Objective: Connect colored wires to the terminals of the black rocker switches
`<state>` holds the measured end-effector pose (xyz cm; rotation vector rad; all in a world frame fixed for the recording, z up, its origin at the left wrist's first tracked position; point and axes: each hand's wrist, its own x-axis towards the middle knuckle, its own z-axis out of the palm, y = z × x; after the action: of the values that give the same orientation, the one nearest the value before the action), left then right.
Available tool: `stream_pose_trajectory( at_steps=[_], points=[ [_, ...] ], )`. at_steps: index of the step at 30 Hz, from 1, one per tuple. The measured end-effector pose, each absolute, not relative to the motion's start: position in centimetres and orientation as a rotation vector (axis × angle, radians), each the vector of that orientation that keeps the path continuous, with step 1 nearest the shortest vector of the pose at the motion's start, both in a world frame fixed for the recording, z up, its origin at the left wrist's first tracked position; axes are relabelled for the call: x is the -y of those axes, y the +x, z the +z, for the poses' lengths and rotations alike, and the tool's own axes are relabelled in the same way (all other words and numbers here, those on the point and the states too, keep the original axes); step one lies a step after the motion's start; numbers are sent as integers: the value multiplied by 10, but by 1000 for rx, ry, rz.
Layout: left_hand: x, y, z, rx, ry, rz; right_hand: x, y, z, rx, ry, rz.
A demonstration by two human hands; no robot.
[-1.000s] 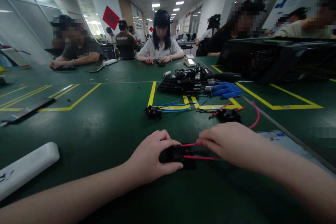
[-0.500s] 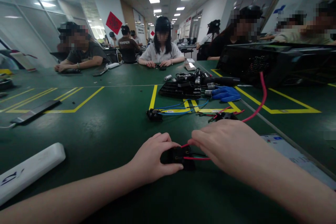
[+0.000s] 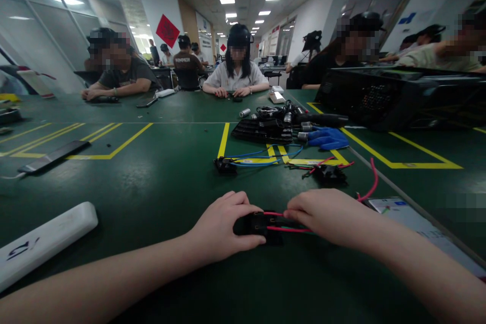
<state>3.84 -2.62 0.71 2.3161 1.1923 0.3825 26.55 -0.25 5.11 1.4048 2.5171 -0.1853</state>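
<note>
Low over the green table, my left hand (image 3: 224,223) grips a small black plastic connector block (image 3: 259,223), thumb on the near side and fingers on the far side. Red wires (image 3: 290,230) run out of the block to the right, with a dark and a green one among them. My right hand (image 3: 322,210) is closed in a pinch on the upper red wire (image 3: 274,213), a short way from the block. Past the right hand a thick red wire end (image 3: 374,182) curves upward. The wires' far ends are partly hidden behind that hand.
Beyond lie a black connector with blue wires (image 3: 225,165), another black part (image 3: 331,175), black strips (image 3: 261,131) and a blue glove (image 3: 327,138). A white power strip (image 3: 49,243) and phone (image 3: 55,156) lie left, a black case (image 3: 402,96) right. Several people sit around.
My right hand has slid right and slightly down along the red wire, away from the block. The thick red wire end has dropped lower. My left hand keeps its hold.
</note>
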Motion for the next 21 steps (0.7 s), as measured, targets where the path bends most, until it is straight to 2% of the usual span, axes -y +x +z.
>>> stream_pose_trajectory(
  at_steps=[6, 13, 21],
  points=[
    [26, 40, 8, -1202, 2344, 378, 9, 264, 65, -2574, 1412, 1],
    [26, 40, 6, -1191, 2355, 407, 30, 255, 77, -2941, 1172, 533],
    [26, 39, 7, -1189, 2352, 406, 19, 262, 66, -2591, 1363, 172]
  ],
)
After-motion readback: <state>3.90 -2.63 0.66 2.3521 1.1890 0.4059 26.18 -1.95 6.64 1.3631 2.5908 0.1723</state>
